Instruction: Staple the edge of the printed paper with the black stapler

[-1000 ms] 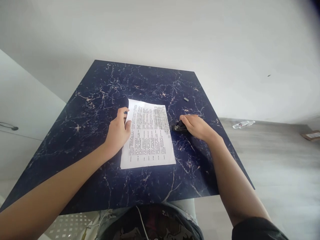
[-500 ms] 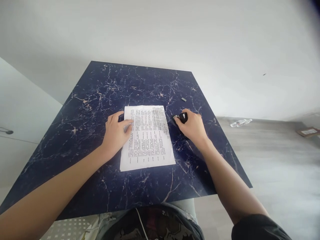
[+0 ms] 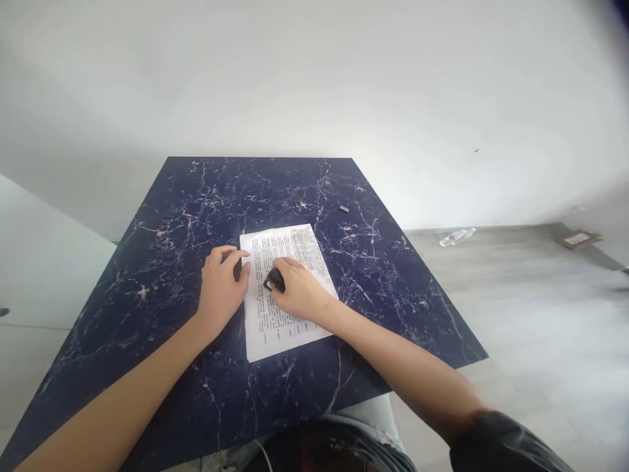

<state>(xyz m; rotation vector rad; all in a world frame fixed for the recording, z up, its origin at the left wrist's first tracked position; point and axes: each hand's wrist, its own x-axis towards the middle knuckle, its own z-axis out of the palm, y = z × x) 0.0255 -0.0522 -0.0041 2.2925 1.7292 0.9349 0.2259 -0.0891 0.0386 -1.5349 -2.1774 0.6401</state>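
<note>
A sheaf of printed paper (image 3: pixel 289 334) lies on the dark blue marbled table, turned slightly, its lines of print running lengthwise. My right hand (image 3: pixel 299 288) is closed around a small black stapler (image 3: pixel 275 280) above the middle of the paper; the palm and fingers hide part of it. At the paper's left edge, my left hand (image 3: pixel 223 285) rests with fingers curved and apart, thumb and fingertips touching the margin. Beyond the paper, a small grey strip (image 3: pixel 344 209), like a row of staples, sits on the table.
The table (image 3: pixel 196 196) stands against a white wall (image 3: pixel 295 78). On the floor to the right lie a clear plastic bottle (image 3: pixel 457 236) and a brown box (image 3: pixel 577 239) with a label. My lap is just below the table's near edge.
My right hand has brought the stapler leftward from beside the paper to over its middle. The paper has turned a little. My left hand stays at the left edge. The camera view has shifted.
</note>
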